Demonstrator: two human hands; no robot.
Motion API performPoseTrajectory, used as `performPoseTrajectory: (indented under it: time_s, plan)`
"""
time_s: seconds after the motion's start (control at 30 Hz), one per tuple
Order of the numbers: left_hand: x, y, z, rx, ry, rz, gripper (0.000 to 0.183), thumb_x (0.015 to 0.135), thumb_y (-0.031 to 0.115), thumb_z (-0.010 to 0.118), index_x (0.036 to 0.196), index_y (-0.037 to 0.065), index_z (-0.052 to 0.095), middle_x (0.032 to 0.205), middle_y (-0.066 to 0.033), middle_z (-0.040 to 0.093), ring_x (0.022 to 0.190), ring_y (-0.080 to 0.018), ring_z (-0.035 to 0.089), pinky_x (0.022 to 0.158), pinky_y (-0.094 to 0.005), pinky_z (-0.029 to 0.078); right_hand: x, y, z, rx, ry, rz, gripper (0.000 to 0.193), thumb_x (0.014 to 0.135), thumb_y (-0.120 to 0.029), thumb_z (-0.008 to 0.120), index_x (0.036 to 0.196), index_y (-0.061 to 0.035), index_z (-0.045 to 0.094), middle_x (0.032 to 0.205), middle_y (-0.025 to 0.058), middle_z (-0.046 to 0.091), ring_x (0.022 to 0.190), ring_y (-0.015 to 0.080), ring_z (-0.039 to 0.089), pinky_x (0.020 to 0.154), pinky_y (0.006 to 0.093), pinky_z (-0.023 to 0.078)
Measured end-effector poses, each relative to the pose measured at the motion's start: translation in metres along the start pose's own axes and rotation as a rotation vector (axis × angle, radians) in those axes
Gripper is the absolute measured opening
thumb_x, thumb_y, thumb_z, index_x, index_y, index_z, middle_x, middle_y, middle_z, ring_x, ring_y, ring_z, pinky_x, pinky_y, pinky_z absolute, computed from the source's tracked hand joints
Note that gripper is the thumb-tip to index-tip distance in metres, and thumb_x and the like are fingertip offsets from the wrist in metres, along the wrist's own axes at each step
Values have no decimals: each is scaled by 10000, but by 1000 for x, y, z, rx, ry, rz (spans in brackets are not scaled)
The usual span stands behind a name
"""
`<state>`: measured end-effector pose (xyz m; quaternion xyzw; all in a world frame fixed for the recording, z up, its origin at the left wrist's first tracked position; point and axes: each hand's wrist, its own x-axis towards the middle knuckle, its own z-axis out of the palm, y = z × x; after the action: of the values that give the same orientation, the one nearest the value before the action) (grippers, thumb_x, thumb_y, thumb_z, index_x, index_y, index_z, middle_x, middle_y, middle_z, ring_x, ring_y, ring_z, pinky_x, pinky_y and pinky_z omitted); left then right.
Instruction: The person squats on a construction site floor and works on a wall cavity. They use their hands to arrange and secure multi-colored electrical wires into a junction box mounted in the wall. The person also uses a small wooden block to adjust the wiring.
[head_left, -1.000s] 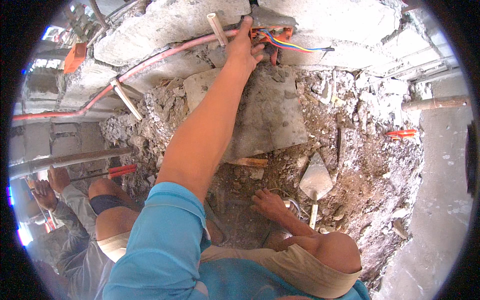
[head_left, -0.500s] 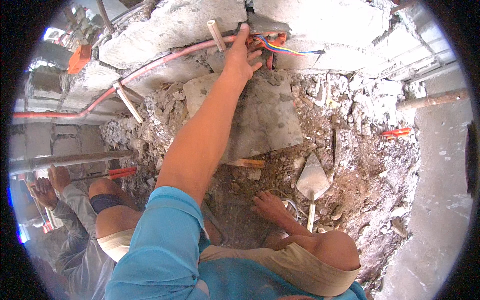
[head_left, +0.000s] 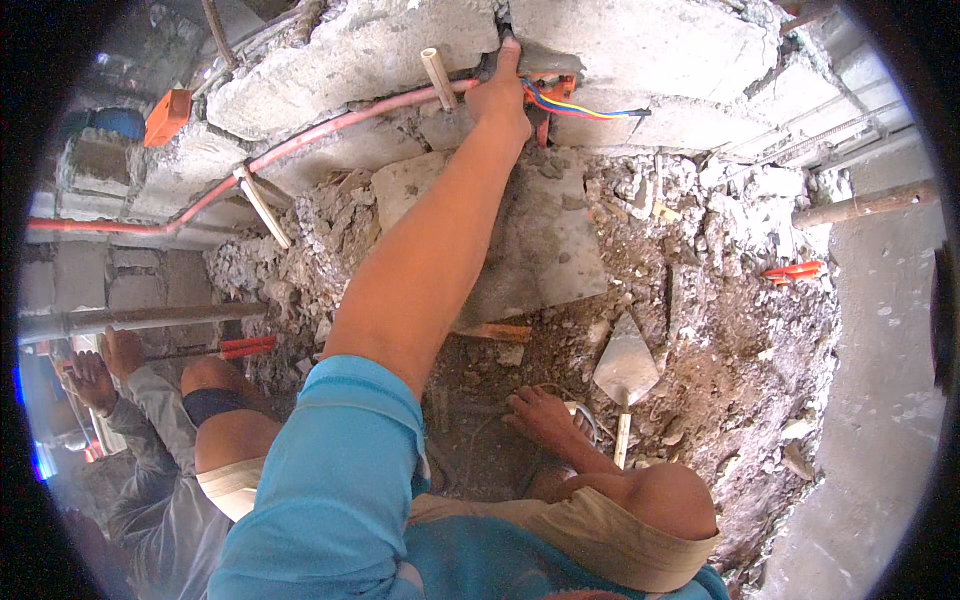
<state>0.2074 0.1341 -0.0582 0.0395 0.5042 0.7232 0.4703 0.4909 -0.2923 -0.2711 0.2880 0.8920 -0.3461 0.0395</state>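
Note:
My left arm reaches forward to the block wall (head_left: 360,60). My left hand (head_left: 500,95) touches the wall beside an orange electrical box (head_left: 556,88), one finger stretched up at the dark joint between two blocks. Its other fingers are mostly hidden. A bundle of red, blue and yellow wires (head_left: 585,111) sticks out of the box. A pinkish-red conduit (head_left: 330,133) runs along the wall to the hand. My right hand (head_left: 545,418) hangs low in front of a foot in a white-strapped sandal (head_left: 583,411), its fingers loosely apart. A pointed trowel (head_left: 627,365) lies on the rubble right of it.
A grey slab (head_left: 550,240) lies on the rubble below the wall. Wooden pegs (head_left: 438,80) stick out by the conduit. An orange box (head_left: 167,118) sits far left. A co-worker in grey sleeves (head_left: 150,440) works at the left by a pipe (head_left: 140,320). Orange pieces (head_left: 795,272) lie right.
My left hand has shifted slightly right and turned. Its spread fingers have drawn in out of sight, and one finger now points up at the block joint. My right hand stays put.

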Motion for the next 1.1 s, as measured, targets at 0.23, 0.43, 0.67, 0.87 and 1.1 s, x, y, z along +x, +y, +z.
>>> performPoseTrajectory:
  time_s: [0.23,0.43,0.67,0.87,1.1]
  plan:
    - [95,42,-73,434,-39,274,1115,796,566,934,1555,-65,414,1398,-196,644,1174,-341,673,971,-458,554,26,-40,-7,57,77,-142,424,988,-409,721,1259,-91,650,1177,169,642,1110,402,672,885,509,598]
    - [21,3,-14,203,-154,-98,855,868,646,840,1430,72,548,1230,-139,651,1016,-296,632,852,-525,541,-1,0,3,27,108,-8,416,967,-378,743,1246,-81,659,1149,171,646,1090,403,674,885,518,595]
    - [17,22,-16,139,-49,8,904,864,589,876,1353,-86,527,1183,-161,666,921,-270,680,783,-416,563,12,-10,-5,27,62,-49,423,959,-367,748,1246,-72,651,1170,167,635,1125,390,654,888,517,582]
    - [-18,15,-57,243,-117,-56,671,943,580,792,1342,72,611,1160,-123,682,907,-248,705,715,-371,573,5,-5,-6,17,113,-70,428,969,-361,742,1269,-70,651,1184,162,633,1133,382,642,911,502,577]
    - [-38,9,-71,279,-168,-137,483,1043,513,695,1289,99,659,1119,-87,723,865,-217,727,691,-321,588,0,-6,-21,-17,196,-122,393,938,-332,765,1227,-77,693,1185,130,645,1167,354,619,924,490,570]
